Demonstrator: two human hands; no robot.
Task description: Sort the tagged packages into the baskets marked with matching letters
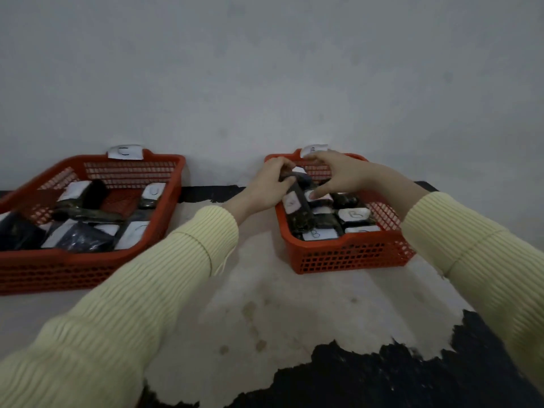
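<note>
Two red mesh baskets stand against the wall. The left basket point(88, 269) carries a paper tag marked C point(126, 151) and holds several dark packages with white labels. The right basket point(353, 254) has a tag point(315, 149) partly hidden by my right hand and holds packages labelled B point(353, 214). My left hand point(270, 187) grips a dark wrapped package point(298, 210) with a white label, standing tilted over the right basket's left side. My right hand point(332, 175) hovers above the same basket, fingers curved and apart, thumb near the package.
The baskets sit on a pale surface point(265, 304) with dark worn patches point(368, 378) in the foreground. A grey wall point(265, 83) rises right behind them. A gap of bare surface separates the two baskets. Yellow ribbed sleeves cover both arms.
</note>
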